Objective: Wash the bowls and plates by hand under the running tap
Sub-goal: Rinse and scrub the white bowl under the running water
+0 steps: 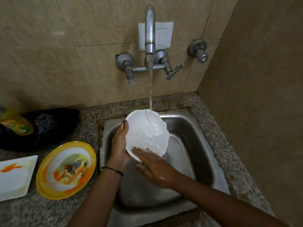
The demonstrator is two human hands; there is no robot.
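Observation:
A white bowl (147, 133) is tilted over the steel sink (188, 145), and water from the wall tap (150, 30) streams into it. My left hand (119, 143) grips the bowl's left rim, thumb on the edge and fingers hidden behind it. My right hand (155, 167) reaches in from the lower right with straight fingers lying on the bowl's lower inner rim. On the counter to the left lie a dirty yellow-rimmed plate (65, 169) and a soiled white square plate (14, 176).
A yellow dish-soap bottle (15, 123) lies on a black bag or cloth (54, 126) with a steel scrubber (45, 122) at the back left. Granite counter (221, 145) surrounds the sink. A tiled wall closes the right side.

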